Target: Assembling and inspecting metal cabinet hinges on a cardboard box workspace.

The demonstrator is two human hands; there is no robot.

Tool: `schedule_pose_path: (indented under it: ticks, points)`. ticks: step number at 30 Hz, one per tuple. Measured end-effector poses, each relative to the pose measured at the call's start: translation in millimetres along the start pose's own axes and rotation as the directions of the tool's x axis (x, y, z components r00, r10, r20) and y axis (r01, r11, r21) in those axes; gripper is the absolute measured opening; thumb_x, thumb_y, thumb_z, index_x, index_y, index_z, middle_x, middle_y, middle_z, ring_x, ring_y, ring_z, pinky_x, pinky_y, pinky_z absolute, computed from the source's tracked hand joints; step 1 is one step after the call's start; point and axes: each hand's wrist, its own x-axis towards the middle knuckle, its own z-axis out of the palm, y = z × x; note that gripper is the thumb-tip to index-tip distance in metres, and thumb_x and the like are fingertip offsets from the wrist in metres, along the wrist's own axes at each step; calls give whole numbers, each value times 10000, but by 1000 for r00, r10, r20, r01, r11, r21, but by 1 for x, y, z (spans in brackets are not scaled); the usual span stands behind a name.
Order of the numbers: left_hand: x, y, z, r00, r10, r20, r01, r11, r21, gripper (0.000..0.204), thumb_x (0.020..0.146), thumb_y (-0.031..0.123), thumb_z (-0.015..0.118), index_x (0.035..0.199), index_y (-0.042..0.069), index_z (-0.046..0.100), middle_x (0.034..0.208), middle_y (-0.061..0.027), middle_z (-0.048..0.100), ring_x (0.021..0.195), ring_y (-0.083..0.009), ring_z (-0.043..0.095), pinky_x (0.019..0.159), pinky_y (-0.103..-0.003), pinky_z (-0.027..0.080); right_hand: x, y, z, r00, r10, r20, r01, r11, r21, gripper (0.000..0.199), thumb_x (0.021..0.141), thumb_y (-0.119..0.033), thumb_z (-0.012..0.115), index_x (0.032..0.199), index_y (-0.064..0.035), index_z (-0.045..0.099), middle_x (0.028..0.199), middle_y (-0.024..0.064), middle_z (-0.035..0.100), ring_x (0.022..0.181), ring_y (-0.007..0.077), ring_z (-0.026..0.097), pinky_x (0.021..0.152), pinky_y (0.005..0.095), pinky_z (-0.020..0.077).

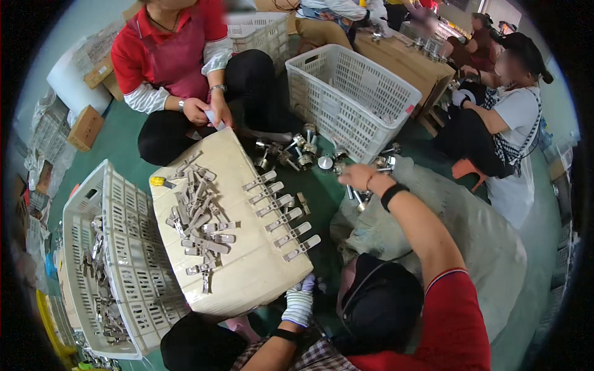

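Observation:
My left hand (300, 303), in a striped knitted glove, is at the near right corner of a cream, tape-wrapped box (238, 272); its fingers are too unclear to read. My bare right hand (361, 179) reaches out over metal parts with round heads and rods (303, 154) on the floor, its fingertips blurred. Whether it grips one, I cannot tell. Along the box's right edge lies a row of several metal clips (288, 224). A loose heap of similar clips (201, 207) covers its left half, beside a small yellow-handled item (162, 182).
A white crate (133, 260) holding metal clips stands left of the box. Another white crate (352, 105) is beyond the metal parts. A pale sack (470, 247) lies under my right arm. A co-worker in a red apron (176, 65) sits across; others work farther back.

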Motion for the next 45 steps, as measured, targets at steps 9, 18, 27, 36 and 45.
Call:
schedule_pose_path:
  ticks: [9,18,27,36,45]
  points:
    - [-8,47,7,998,-31,47,26,995,98,312,892,261,527,1094,24,553,1028,-90,597,941,-219,534,848,-342,410,-32,92,139,987,155,44,-157,987,31,291,845,-256,518,1021,-27,551,1008,176,579,941,354,548,824,433,446]
    - [-5,18,-4,976,-188,109,170,973,156,293,910,270,502,1044,15,559,930,-77,601,807,-168,539,744,-323,450,0,113,186,924,361,-127,-383,875,-297,371,783,-336,607,1020,-54,564,1030,121,580,944,291,548,785,383,450]
    - [-10,17,-2,996,-85,12,83,992,91,267,881,267,570,1054,65,550,934,-43,576,818,-132,540,721,-281,460,8,95,207,900,432,-51,-394,761,-516,285,867,-212,509,1115,-72,517,1031,150,583,1002,327,536,851,423,400]
    - [-4,-13,-2,1000,2,4,-2,1000,-14,320,879,256,556,1107,31,549,1073,-83,594,983,-205,538,857,-328,421,-25,87,118,898,316,-306,-178,897,404,615,608,-163,731,1059,-38,333,959,174,543,880,336,568,764,385,452]
    - [-9,46,24,984,-173,-39,163,969,-188,386,877,299,559,1185,70,520,1114,-51,575,968,-160,521,845,-285,412,-139,-15,-58,896,-61,-441,288,835,468,627,634,-122,709,1164,-28,387,1085,150,501,1025,230,506,889,336,403]
